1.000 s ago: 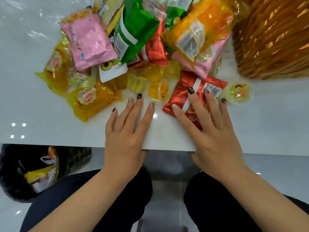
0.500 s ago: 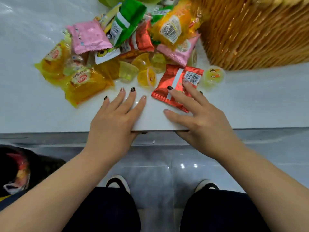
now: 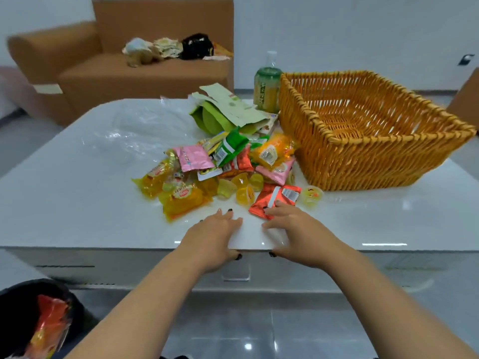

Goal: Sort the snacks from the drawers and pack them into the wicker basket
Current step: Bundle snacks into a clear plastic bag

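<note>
White and glossy, the surface [image 3: 77, 203] carries both hands at its near edge, thumbs hooked under the lip. The left hand [image 3: 215, 242] lies flat with fingers straight, grasping nothing. The right hand [image 3: 298, 234] is released too, its fingertips pressing the red foil snack packet [image 3: 272, 200]. Below the left forearm, a black bag [image 3: 15, 307] holds a red-and-yellow wrapper. Just beyond the hands lies the pile of pink, green and yellow snack packets and yellow jelly cups [image 3: 220, 169]. Beyond the right hand stands the orange wicker basket [image 3: 375, 156], with nothing visible inside. A green drink bottle [image 3: 267, 89] stands behind it, and farther off a brown sofa [image 3: 142, 68]. Compared with a second ago, the view has lifted; the hands have slid back toward the edge.
</note>
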Demonstrator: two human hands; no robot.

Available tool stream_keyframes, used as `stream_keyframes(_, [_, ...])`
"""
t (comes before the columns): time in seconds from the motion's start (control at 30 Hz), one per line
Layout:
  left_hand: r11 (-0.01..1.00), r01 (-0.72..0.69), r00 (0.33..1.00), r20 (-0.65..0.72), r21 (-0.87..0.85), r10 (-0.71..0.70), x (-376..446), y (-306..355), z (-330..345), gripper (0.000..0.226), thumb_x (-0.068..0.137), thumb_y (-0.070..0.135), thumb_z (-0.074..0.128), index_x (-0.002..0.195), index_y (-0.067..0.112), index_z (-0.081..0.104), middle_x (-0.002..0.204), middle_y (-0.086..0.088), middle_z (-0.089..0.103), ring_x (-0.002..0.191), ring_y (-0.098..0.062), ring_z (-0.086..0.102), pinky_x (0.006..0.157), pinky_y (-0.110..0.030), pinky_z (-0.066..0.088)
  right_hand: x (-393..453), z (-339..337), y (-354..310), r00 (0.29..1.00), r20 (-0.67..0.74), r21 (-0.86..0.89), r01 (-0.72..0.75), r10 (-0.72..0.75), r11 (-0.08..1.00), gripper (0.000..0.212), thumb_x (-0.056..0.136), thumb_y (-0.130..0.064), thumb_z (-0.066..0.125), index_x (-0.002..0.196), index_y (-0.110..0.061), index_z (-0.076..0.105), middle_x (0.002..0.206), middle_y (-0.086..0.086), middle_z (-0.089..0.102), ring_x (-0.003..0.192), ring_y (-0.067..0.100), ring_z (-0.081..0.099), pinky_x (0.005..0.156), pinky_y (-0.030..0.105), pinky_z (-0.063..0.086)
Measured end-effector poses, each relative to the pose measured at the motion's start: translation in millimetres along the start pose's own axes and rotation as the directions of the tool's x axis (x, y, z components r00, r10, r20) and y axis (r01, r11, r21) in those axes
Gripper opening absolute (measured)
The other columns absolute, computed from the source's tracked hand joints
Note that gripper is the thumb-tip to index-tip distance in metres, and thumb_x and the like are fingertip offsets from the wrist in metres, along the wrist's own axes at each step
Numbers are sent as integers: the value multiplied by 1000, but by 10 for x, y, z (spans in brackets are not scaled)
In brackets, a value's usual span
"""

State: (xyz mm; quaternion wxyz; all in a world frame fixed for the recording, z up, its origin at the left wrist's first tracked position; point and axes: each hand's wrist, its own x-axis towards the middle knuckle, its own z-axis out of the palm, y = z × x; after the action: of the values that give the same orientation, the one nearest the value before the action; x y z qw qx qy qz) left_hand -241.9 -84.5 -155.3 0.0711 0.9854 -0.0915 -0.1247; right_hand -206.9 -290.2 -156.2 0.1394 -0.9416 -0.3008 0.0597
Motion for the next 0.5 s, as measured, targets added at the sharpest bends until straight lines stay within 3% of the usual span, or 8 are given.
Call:
stream_keyframes(0.1, [977, 18, 997, -72, -212, -34, -84, -98, -74, 70, 87, 47, 66, 149, 36, 35, 154, 11, 38, 140, -10, 35, 113, -32, 33, 26, -34, 0, 998, -49, 94, -27, 32, 995, 45, 84, -35, 69, 128, -26, 60, 138, -9, 51, 134, 10, 37, 108, 26, 35])
stream_keyframes(0.17, [957, 25, 986, -152, -290, -72, -151, -121, -167, 53, 90, 43, 64, 140, 34, 49, 141, 14, 52, 129, -6, 47, 106, -31, 41, 4, -53, -23, 996, -70, 129, -54, 63, 990, 32, 86, -36, 65, 117, -30, 63, 120, -11, 60, 118, 11, 51, 96, 25, 43])
stream_keyframes(0.27, [916, 36, 928, -327, -399, -179, -218, -102, -298, 12, 91, 36, 63, 99, 30, 71, 104, 16, 70, 99, -4, 62, 88, -30, 51, -36, -94, -112, 985, -133, 98, -101, 113, 990, 30, 90, -36, 59, 119, -31, 62, 120, -13, 60, 113, 9, 53, 91, 25, 45])
stream_keyframes(0.33, [813, 40, 858, -397, -580, -325, -225, -126, -356, 16, 88, 32, 67, 73, 25, 69, 78, 14, 70, 79, -5, 63, 76, -31, 54, -23, -123, -206, 967, -203, 109, -135, 155, 985, 33, 92, -35, 57, 125, -31, 60, 127, -14, 57, 117, 8, 51, 94, 24, 44])
stream_keyframes(0.43, [579, 3, 754, -379, -815, -537, -204, -261, -513, 34, 88, 31, 67, 62, 9, 67, 61, 8, 71, 63, -2, 64, 69, -25, 53, 57, -126, -372, 933, -323, 181, -102, 157, 978, 25, 89, -32, 59, 113, -34, 65, 116, -19, 62, 106, 3, 54, 88, 21, 47])
stream_keyframes(0.5, [526, 3, 653, -397, -850, -645, -123, -444, -666, 47, 92, 37, 59, 55, 9, 69, 57, 7, 70, 59, -5, 60, 60, -25, 46, 118, -94, -476, 918, -367, 206, -75, 148, 976, 18, 87, -33, 61, 103, -35, 67, 105, -22, 63, 100, 2, 55, 85, 22, 47])
